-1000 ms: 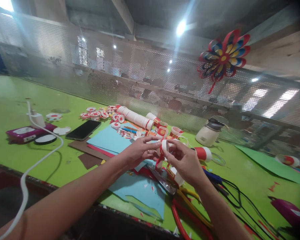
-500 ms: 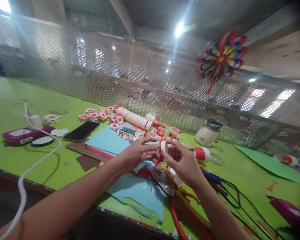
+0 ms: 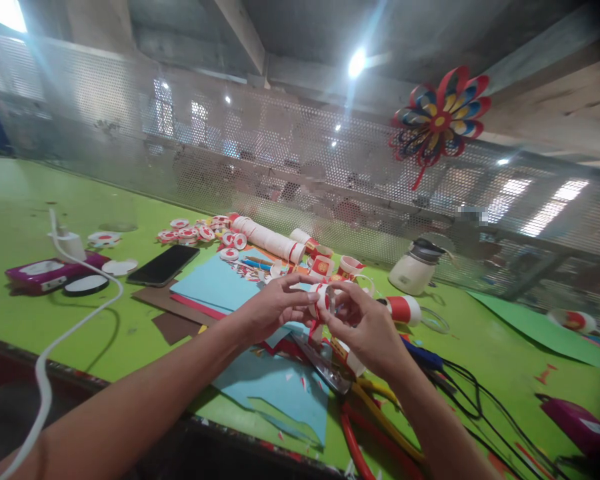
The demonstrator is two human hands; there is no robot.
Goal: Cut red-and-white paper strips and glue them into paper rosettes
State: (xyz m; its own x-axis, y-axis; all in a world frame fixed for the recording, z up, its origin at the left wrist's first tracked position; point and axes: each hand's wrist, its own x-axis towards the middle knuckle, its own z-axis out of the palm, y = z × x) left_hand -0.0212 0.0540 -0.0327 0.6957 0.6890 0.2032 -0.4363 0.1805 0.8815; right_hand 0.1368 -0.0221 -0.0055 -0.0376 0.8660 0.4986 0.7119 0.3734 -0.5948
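Note:
My left hand (image 3: 270, 308) and my right hand (image 3: 365, 327) meet over the green table (image 3: 20, 200), both pinching a small white and red paper ring (image 3: 325, 297). The fingers of each hand are closed on the ring from its two sides. A red strip hangs down from the ring toward the scissors (image 3: 330, 367) lying under my right hand. Blue paper sheets (image 3: 215, 283) lie just beneath and behind my hands.
Red and white paper rolls (image 3: 273, 240), discs (image 3: 190, 232) and cup-like pieces (image 3: 350, 265) sit behind my hands. A black phone (image 3: 163, 265), a magenta box (image 3: 50, 272) and a white charger cable (image 3: 75, 313) lie left. A white jar (image 3: 414, 270), black cables (image 3: 475, 393) and a hanging paper pinwheel (image 3: 437, 121) are right.
The paper ring has been turned between my fingers and now shows its open end. Both hands stay in about the same place.

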